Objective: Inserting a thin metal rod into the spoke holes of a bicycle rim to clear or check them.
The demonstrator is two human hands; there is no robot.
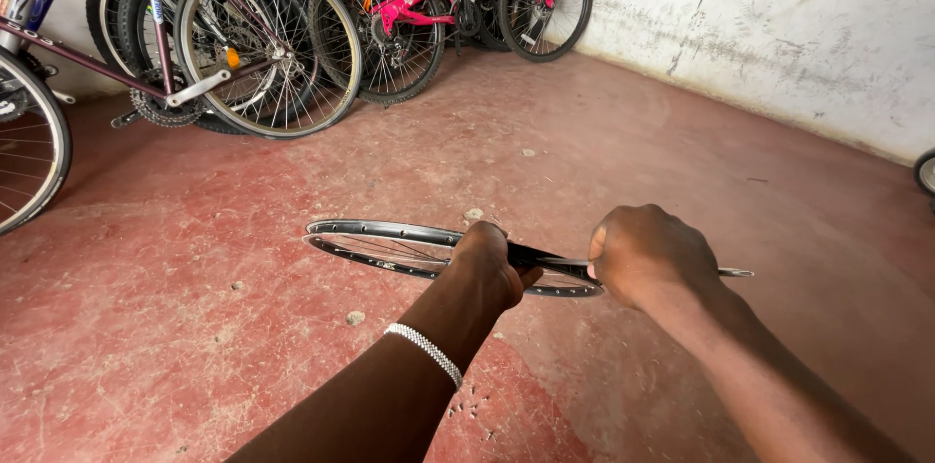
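Hands gripped work midway: your left hand (492,259) clasped the bare wheel rim (390,239), your right hand (648,254) clenched a slim metal tool (735,272); no tyre was on.

One bare rim (390,244) lies on the floor (195,327), with two hands on it, left (490,263) and right (648,257). Beyond the rim, at least four bikes (243,35) stand against the wall (779,25). One bracelet (425,353) shows.

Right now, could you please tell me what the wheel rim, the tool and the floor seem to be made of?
Wheel rim: likely aluminium or steel, shiny silver-grey with spoke holes. Tool in the right hand: probably steel; its bare tip glints. Floor: seemingly red-painted concrete, matte, scuffed and worn pale.
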